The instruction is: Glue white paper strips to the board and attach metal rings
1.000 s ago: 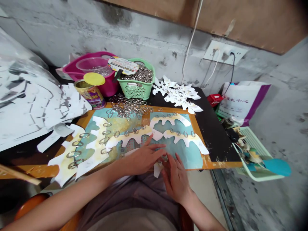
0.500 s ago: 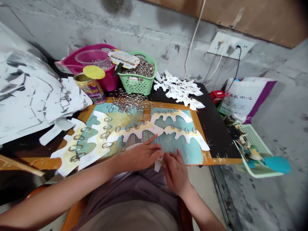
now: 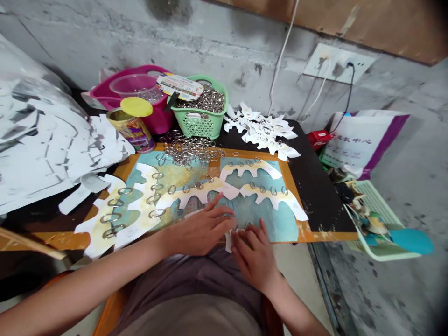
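Green basket of rings; probably steel

The single view came from a camera worn on the person's head — it sat above the lap and pitched forward and down. It looked close over the table, with the left hand and right hand near the bottom edge, the concrete wall at the far side, and the floor off to the right.
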`<state>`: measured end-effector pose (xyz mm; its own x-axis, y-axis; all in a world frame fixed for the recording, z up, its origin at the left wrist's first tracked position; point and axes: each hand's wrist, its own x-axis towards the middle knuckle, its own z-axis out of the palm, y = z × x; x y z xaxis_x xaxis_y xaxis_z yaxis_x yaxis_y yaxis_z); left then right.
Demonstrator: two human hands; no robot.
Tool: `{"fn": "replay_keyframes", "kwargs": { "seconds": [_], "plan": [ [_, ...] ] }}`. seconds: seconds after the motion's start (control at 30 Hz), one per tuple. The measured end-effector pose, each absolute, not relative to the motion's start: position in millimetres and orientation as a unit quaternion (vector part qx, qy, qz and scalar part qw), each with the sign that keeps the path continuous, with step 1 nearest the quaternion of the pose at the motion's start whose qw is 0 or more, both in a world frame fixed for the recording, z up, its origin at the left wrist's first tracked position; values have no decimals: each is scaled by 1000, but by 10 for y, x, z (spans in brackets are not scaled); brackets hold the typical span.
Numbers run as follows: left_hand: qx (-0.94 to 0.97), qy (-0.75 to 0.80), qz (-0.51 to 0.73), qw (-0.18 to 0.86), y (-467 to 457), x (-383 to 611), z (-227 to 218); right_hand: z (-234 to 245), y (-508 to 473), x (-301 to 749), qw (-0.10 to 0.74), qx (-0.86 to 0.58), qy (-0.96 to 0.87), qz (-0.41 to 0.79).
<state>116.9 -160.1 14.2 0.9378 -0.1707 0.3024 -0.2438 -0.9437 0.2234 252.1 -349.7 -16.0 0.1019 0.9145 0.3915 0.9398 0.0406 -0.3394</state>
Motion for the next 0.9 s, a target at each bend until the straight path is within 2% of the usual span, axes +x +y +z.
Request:
{"fn": "replay_keyframes", "kwargs": {
  "seconds": [0.13, 0.3, 0.57, 0.73, 0.9],
  "plan": [
    [971, -149, 136, 125, -1601, 1252, 95, -176, -3505, 2533, 265, -693, -670, -2],
    [971, -107, 130, 167, -1625, 1266, 54, -229, -3521, 2500, 288, -704, -649, -11],
    [973, -148, 163, 70, -1653, 1196, 101, -214, -3535, 2535, 295, -706, -644, 7],
    [981, -122, 102, 113, -1693, 1194, 193, -219, -3537, 2579, 311, -695, -648, 28],
    [983, -94, 126, 96, -1686, 1238, 124, -163, -3462, 2601, 336, -706, -623, 40]
  ]
}}
